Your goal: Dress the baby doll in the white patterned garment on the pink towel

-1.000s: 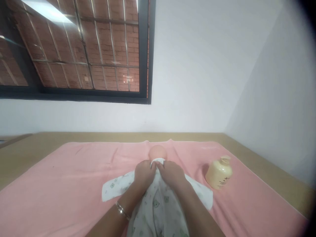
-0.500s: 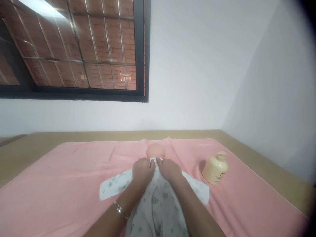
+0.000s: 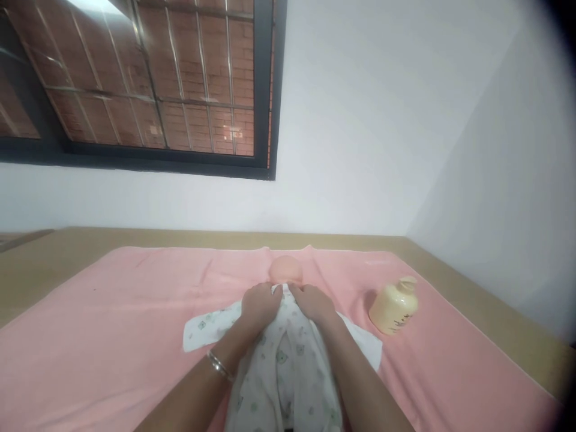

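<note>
A white baby garment with small green prints [image 3: 283, 360] lies over a doll, its two sleeves spread to the sides. Only the doll's bald head [image 3: 285, 270] shows beyond the neckline; the rest is hidden under the cloth. My left hand [image 3: 261, 305] pinches the left side of the garment's neckline, thumb toward the middle. Opposite it, my right hand [image 3: 312, 303] grips the right side of the same neckline. Both hands are close together just below the head. A silver bracelet [image 3: 219, 365] circles my left wrist.
A pink sheet [image 3: 135, 312] covers most of the tan surface [image 3: 477, 294]. To the right stands a cream-coloured pump bottle [image 3: 393, 309]. Behind are a white wall [image 3: 351, 120] and a dark-framed window [image 3: 180, 163] with bars outside.
The view has tilted slightly. Both hands keep their hold at the neckline, and the garment's collar has shifted only a little. The bottle stays where it was.
</note>
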A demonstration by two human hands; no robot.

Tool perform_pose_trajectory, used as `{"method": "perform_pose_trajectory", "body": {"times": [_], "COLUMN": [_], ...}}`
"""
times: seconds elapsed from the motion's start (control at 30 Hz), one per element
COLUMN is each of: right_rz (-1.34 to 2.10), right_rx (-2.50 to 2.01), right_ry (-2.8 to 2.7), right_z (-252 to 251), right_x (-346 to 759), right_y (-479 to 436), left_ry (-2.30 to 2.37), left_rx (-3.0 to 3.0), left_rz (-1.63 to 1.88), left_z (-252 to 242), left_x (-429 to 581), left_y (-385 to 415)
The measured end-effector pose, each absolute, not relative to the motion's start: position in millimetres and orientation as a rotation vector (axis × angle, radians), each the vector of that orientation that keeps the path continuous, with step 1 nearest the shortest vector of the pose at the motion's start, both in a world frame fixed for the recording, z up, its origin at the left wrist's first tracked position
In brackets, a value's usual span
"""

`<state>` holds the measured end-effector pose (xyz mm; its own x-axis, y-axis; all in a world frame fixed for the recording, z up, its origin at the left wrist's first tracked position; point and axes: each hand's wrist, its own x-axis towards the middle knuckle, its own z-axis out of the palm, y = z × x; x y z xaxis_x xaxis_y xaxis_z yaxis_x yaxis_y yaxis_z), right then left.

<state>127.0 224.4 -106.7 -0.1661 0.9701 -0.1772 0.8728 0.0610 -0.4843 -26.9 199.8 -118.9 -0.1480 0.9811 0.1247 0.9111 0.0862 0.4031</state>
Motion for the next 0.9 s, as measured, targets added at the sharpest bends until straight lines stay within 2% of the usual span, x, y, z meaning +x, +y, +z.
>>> {"method": "perform_pose_trajectory", "body": {"times": [0.9], "right_rz": [0.716], "right_rx": [-1.889], "right_ry": [-2.102], "right_z": [-113.9], "right_x": [128.9], "right_y": [226.9], "left_ry": [2.163], "left_rx": [1.852], "left_rz": [0.657], "left_z": [-125.2], "left_x": [-27.2], "left_y": [203.2]}}
